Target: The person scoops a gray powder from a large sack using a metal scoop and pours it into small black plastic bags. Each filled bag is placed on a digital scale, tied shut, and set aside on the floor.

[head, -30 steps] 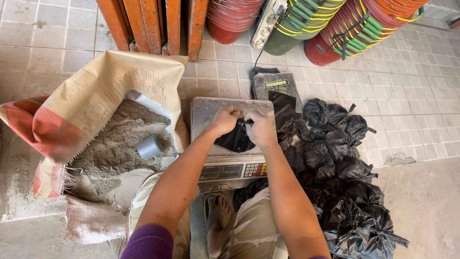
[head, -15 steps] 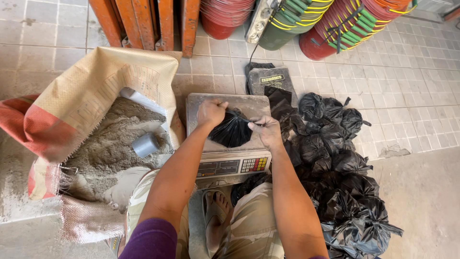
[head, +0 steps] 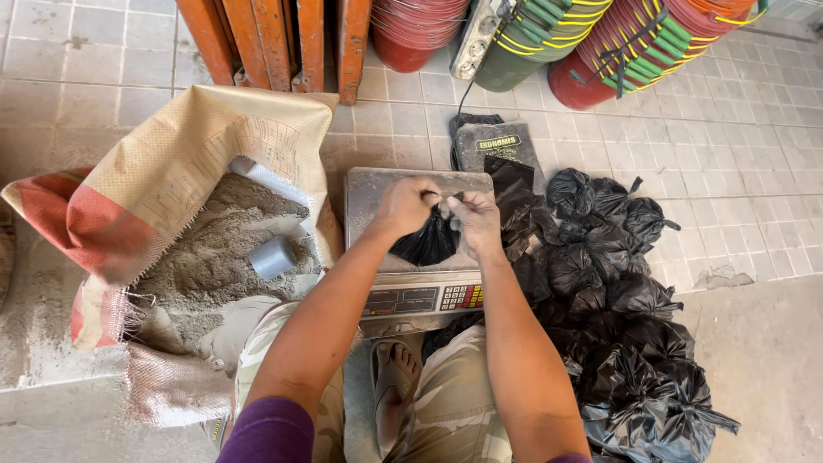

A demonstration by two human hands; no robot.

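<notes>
A small filled black plastic bag (head: 426,243) rests on the steel platter of an electronic scale (head: 369,190). My left hand (head: 405,206) and my right hand (head: 474,219) both pinch the gathered top of this bag, fingers close together above it. To the left lies an open woven sack (head: 184,154) holding grey powder (head: 206,257), with a grey cylindrical scoop (head: 274,256) lying in it. A heap of tied black bags (head: 630,317) sits to the right of the scale.
Orange wooden boards (head: 283,39) lean at the back. Stacks of red and green plastic tubs (head: 600,39) lie behind the scale. A flat pack of empty black bags (head: 497,146) lies by the scale. My bare foot (head: 394,377) rests below the scale's keypad (head: 424,298).
Both hands have drawn close together on the bag's top, gathering it; half a second ago they were spread wider apart on the bag's mouth. The view has shifted slightly.
</notes>
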